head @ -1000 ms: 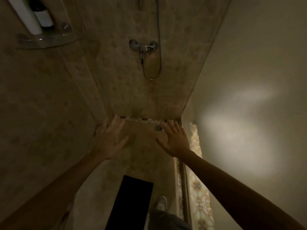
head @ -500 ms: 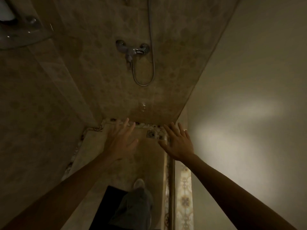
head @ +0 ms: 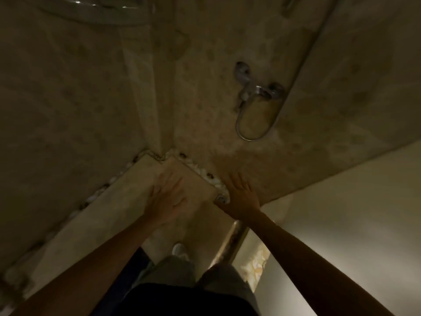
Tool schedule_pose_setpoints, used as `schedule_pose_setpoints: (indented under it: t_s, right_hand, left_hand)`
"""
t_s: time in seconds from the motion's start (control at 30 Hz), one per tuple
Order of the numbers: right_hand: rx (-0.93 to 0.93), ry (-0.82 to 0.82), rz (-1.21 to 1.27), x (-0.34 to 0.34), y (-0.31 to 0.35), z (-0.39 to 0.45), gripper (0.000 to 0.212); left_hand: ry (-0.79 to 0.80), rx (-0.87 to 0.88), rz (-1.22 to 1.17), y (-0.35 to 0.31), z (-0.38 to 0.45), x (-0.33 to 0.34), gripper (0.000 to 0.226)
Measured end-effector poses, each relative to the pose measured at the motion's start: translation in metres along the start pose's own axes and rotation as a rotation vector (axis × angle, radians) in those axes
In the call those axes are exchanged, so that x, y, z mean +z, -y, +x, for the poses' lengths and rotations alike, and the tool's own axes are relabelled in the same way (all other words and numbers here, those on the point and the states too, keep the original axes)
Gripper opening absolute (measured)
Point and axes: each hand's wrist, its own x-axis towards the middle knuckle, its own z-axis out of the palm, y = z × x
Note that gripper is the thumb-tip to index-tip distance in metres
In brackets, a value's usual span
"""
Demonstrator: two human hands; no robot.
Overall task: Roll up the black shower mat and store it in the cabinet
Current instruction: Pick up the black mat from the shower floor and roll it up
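I look down into a dim tiled shower stall. Only a dark sliver of the black shower mat (head: 133,267) shows on the floor, low in the view, between my left forearm and my leg; the rest is hidden under my body. My left hand (head: 167,198) is held out flat above the floor tiles, fingers spread, holding nothing. My right hand (head: 240,198) is also spread and bare, out near the foot of the back wall. No cabinet is in sight.
A chrome shower mixer (head: 258,90) with a looped hose (head: 250,131) is on the back wall. A pebble strip (head: 205,173) edges the floor. A glass corner shelf (head: 91,8) sits upper left. My shoe (head: 180,249) stands on the tiles beside the metal threshold (head: 232,242).
The view has swung left and tilted, so the tap now sits at the right. I have stepped into the stall, and my legs now cover most of the mat. Both hands stay spread.
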Motion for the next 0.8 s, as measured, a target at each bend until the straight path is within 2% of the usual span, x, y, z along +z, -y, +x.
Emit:
schedule_pose_setpoints:
  t_s: [0.2, 0.4, 0.67, 0.8]
  right_hand:
    - [-0.294, 0.088, -0.072, -0.011, 0.070, 0.082, 0.090]
    - [-0.652, 0.184, -0.251, -0.003, 0.165, 0.144, 0.086]
    - [-1.088, 0.318, -0.391, 0.045, 0.300, 0.197, 0.077]
    - [-1.321, 0.416, -0.514, 0.083, 0.349, 0.211, 0.075]
  left_hand:
    - [-0.060, -0.308, -0.158, 0.049, -0.027, -0.013, 0.084]
    - [-0.237, -0.641, -0.240, 0.099, -0.078, -0.016, 0.075]
    - [-0.407, -1.087, -0.323, 0.133, -0.135, 0.013, 0.074]
    - [-0.489, -1.350, -0.462, 0.125, -0.140, 0.043, 0.080]
